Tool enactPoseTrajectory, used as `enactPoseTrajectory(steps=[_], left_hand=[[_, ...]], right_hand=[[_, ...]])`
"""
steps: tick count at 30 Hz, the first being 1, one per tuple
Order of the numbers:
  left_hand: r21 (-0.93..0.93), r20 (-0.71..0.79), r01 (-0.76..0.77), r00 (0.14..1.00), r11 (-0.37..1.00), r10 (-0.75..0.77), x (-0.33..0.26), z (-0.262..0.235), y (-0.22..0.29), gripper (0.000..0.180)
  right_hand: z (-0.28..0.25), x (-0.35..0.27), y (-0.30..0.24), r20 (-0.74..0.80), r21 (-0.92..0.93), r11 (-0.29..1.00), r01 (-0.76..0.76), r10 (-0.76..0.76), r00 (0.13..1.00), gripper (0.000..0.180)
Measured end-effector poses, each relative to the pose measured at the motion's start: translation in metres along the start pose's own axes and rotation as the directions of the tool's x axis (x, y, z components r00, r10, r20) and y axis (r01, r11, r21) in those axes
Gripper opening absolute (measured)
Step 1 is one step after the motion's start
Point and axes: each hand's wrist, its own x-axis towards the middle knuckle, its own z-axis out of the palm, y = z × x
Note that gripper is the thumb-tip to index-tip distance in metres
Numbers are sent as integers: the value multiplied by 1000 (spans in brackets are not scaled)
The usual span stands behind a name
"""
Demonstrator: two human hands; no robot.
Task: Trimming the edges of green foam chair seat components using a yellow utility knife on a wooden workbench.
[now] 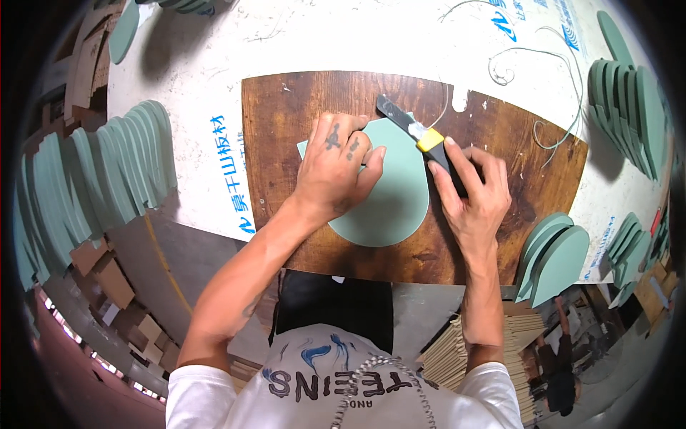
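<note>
A pale green rounded panel (pixel 389 193) lies on a brown wood-grain board (pixel 343 261), its round end toward me. My left hand (pixel 339 161) rests on the panel's left part with curled fingers, pressing it near the far edge. A box cutter (pixel 429 139) with a black and yellow handle is in my right hand (pixel 475 189), gripped between thumb and fingers. Its wide dark blade points to the far left, over the panel's far right edge. Whether the blade touches the panel I cannot tell.
A white printed sheet (pixel 193 143) covers the table under the board. Rows of similar green panels stand at the left (pixel 107 171) and right (pixel 629 107); a small stack (pixel 561 261) is near my right forearm. Thin green trimmings (pixel 554 136) curl at the far right. Another person (pixel 561 372) is at lower right.
</note>
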Motion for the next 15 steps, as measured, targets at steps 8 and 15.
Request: enactPoseTrajectory(steps=[8,15], left_hand=[[68,145,-96,986,993,86,-5,3,10,17],[66,236,-187,957,980,167,-6,-3,7,51]], right_hand=[[12,41,13,-138,206,965,-164,195,971,34],[-21,-64,-12,206,886,166,-433,696,688,57]])
